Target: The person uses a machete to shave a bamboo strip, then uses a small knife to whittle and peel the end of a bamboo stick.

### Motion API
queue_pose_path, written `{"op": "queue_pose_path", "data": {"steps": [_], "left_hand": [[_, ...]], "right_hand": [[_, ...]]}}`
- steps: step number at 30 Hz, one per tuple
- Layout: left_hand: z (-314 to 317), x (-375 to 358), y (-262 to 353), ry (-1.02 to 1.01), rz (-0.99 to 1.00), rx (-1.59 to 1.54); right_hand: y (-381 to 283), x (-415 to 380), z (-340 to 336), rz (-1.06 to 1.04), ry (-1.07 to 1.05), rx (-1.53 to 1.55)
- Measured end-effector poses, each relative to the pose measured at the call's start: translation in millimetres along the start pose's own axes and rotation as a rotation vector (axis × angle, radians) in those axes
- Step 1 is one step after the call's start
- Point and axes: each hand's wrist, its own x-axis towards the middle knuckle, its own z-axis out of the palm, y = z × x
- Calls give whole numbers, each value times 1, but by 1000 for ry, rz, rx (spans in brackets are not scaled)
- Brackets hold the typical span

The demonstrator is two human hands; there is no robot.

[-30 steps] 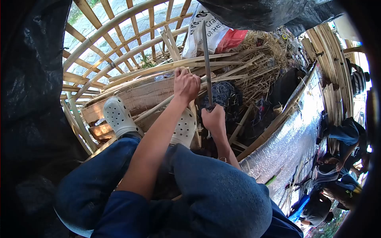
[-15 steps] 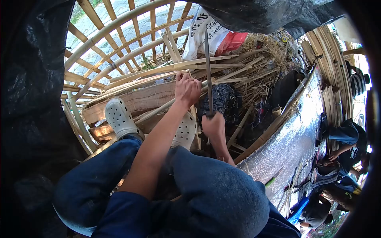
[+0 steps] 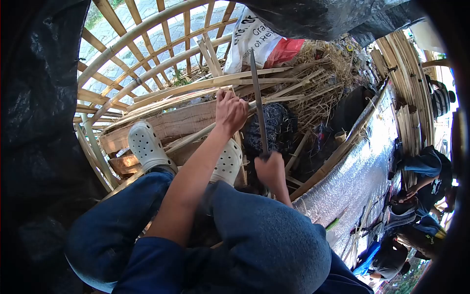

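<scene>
My left hand (image 3: 231, 111) is closed around a pale bamboo strip (image 3: 238, 139); its top end just shows above the knuckles and part of it below the hand. Most of that strip is hidden by my hand and leg. My right hand (image 3: 270, 170) grips the dark handle of a machete (image 3: 259, 103). Its long, straight blade points up and away, slightly right of my left hand and apart from it. Behind the blade lies a dark patterned cloth bundle (image 3: 274, 125).
A wooden plank (image 3: 161, 126) lies beyond my clog-covered feet (image 3: 147, 147). Loose strips and shavings (image 3: 313, 93) heap near a printed sack (image 3: 259, 39). A bamboo lattice (image 3: 147, 44) curves at left. Silver foil sheeting (image 3: 357, 171) lies at right, with people (image 3: 423, 171) beyond.
My right hand has moved slightly right and down with the machete, and the blade tip has dropped and leans left. My left hand stays nearly in place.
</scene>
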Motion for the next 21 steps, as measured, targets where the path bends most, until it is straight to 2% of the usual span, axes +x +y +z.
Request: {"op": "queue_pose_path", "data": {"steps": [1, 3, 6, 9, 11, 12, 14, 15, 17, 18, 21], "left_hand": [[0, -1, 1, 28, -8, -22], [-1, 1, -1, 4, -3, -3], [2, 0, -1, 18, -5, 25], [4, -4, 0, 27, -4, 14], [2, -2, 0, 18, -11, 6], [1, -2, 0, 12, -13, 5], [0, -2, 1, 27, -9, -6], [0, -4, 2, 35, -10, -14], [-1, -3, 0, -31, -5, 28], [-1, -2, 1, -93, 0, 70], [2, -5, 0, -2, 7, -16]], "right_hand": [[-3, 26, 6, -51, 8, 7], [-26, 56, -8, 53, -145, -36], [-59, 67, -28, 88, -236, -67], [-51, 51, -29, 130, -309, -85], [-20, 25, -16, -34, -38, -102], [-10, 13, -12, -36, -34, -108], [1, -3, -5, -189, 228, -303], [-2, 2, -6, -188, 227, -304], [-14, 26, -13, -1, -40, -129], [-20, 40, -15, -2, -82, -109], [-65, 89, -16, 66, -250, -25]]}}
